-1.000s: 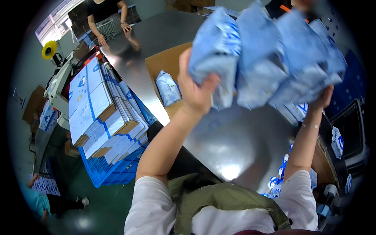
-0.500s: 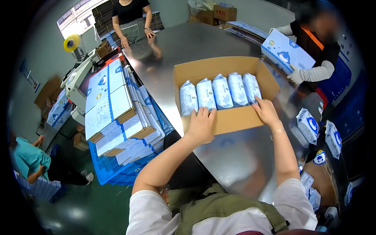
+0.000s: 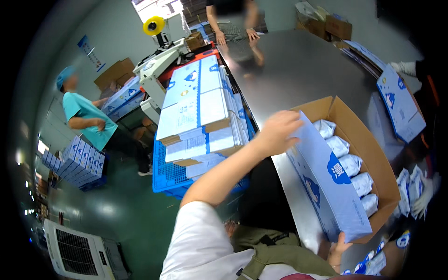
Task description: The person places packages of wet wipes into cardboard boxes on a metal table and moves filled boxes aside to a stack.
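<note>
A cardboard box, white and blue outside and brown inside, stands open at the table's near right, turned at a slant. Inside, several white-and-blue soft packs stand in a row. My left hand is at the box's far left corner, fingers over the rim and thumb on the outer side. At the nearest corner, my right hand grips the box from below; part of that hand is hidden behind it.
Flattened cartons are stacked in a blue plastic crate to my left, beside a white machine. A co-worker's gloved hand is by loose soft packs at right. Another person's hands rest on the metal table.
The box has turned clockwise and come nearer, its printed long side now facing me. My left hand has moved to its far corner, my right to the near one. The view has swung left.
</note>
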A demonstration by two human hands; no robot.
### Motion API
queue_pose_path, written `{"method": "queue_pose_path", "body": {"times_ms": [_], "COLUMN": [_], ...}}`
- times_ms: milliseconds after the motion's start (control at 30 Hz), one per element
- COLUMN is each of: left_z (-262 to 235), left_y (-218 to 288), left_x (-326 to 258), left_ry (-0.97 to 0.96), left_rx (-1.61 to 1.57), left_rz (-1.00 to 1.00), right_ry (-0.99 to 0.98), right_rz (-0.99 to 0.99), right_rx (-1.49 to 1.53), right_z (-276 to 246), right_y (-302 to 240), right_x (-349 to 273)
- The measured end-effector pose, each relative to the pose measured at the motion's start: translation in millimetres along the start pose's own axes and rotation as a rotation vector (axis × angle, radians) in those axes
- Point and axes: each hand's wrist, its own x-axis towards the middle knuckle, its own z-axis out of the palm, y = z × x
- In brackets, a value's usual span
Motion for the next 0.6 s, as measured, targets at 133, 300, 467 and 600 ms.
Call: {"method": "queue_pose_path", "body": {"times_ms": [133,300,467,600], "left_z": [-108.1,-225.9,-229.9,-214.0], "left_y": [-113.3,-190.0,-210.1,-183.5], "left_x": [-79.5,-179.8,-178.8,-148.4], "left_ry": [0.222,-0.027,-0.121,0.113], "left_rx": [0.617,0.727,0.572,0.819], "left_rz": [-0.578,-1.785,-1.977,-1.805], "right_ry": [0.045,-0.202,-1.016,-0.725], "right_rz": [-0.092,-0.468,-0.141,-0.600], "right_rx": [0.081,-0.186,-0.768,-0.941], "right_z": [77.6,246.2,283.4,241.0], "right_y": [-9.8,-64.1,-73.6,-16.1], "right_x": [40.0,185.3,254.3,178.5]}}
